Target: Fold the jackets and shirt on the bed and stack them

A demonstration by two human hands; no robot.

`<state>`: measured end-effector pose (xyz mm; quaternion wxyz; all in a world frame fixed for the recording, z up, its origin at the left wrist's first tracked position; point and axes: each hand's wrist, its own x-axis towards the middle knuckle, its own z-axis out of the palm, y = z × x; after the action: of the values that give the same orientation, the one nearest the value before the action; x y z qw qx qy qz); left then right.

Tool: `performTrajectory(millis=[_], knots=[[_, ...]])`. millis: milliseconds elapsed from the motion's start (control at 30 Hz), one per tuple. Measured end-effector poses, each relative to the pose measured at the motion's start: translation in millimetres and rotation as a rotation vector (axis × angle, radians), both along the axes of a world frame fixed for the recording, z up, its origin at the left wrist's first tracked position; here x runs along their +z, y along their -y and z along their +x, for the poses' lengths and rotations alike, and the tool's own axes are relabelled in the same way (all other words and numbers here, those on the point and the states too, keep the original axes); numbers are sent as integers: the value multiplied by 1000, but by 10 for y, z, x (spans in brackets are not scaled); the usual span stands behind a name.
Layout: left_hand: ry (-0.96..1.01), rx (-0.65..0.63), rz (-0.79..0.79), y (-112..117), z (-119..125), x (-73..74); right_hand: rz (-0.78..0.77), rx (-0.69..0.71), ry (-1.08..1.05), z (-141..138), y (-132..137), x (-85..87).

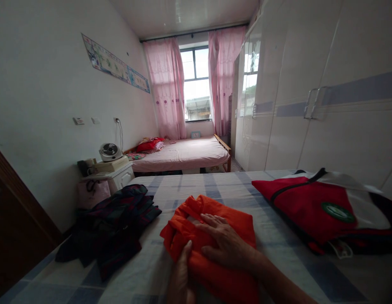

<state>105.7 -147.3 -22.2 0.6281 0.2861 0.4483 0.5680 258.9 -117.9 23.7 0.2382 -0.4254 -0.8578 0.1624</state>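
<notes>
A: Our right grip lies flat, palm down and fingers slightly spread on the orange garment, clasping nothing.

B: And our left grip?

A: Its thumb rests against the garment's left side; the fingers are shadowed and partly out of view, so we can't tell whether it pinches cloth.

B: Where do we have the garment?

A: On the bed, well in from its far edge, between the dark clothes toward the left edge and the red-and-white jacket toward the right.

B: Which step are we on?

A: Pressing a folded bundle flat, we judge: it looks compact, though its left end is rumpled.

B: So what does the next move call for?

A: Probably light, even pressure toward that rumpled end, our left thumb steadying the side so the layers don't slip.
</notes>
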Motion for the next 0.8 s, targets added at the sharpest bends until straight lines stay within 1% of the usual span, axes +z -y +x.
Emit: performTrajectory(millis=[33,67,100,167,200,233,267,300,333,400,433,467,500,600,667,700,800], knots=[[123,31,-87,-19,9,75,-6,-4,-23,28,-26,-1],[199,51,-130,-34,7,149,1,-26,-59,64,-59,7],[230,63,-137,-47,-8,222,25,-73,-104,108,-96,28],[240,81,-126,-61,-74,370,91,-244,-205,214,-162,113],[226,93,-123,-64,-123,444,100,-355,-258,273,-181,174],[208,102,-128,-63,-179,516,65,-442,-310,333,-184,243],[191,105,-140,-60,-238,583,-25,-482,-375,388,-170,311],[180,98,-157,-55,-297,643,-169,-457,-454,436,-138,370],[175,78,-178,-49,-352,692,-348,-374,-547,472,-93,412],[180,10,-234,-35,-436,752,-694,-122,-763,506,15,421],[191,-30,-264,-30,-462,762,-821,-17,-877,503,65,385],[206,-70,-295,-27,-480,760,-912,43,-986,492,106,326],[222,-112,-326,-29,-490,749,-975,61,-1083,474,136,252],[263,-232,-384,-78,-504,681,-1107,14,-1275,423,165,23],[288,-306,-401,-157,-516,620,-1142,-13,-1342,407,159,-70],[294,-333,-409,-210,-523,586,-1136,-23,-1372,404,156,-91],[271,-399,-430,-390,-538,467,-1051,-86,-1442,395,164,-61]])
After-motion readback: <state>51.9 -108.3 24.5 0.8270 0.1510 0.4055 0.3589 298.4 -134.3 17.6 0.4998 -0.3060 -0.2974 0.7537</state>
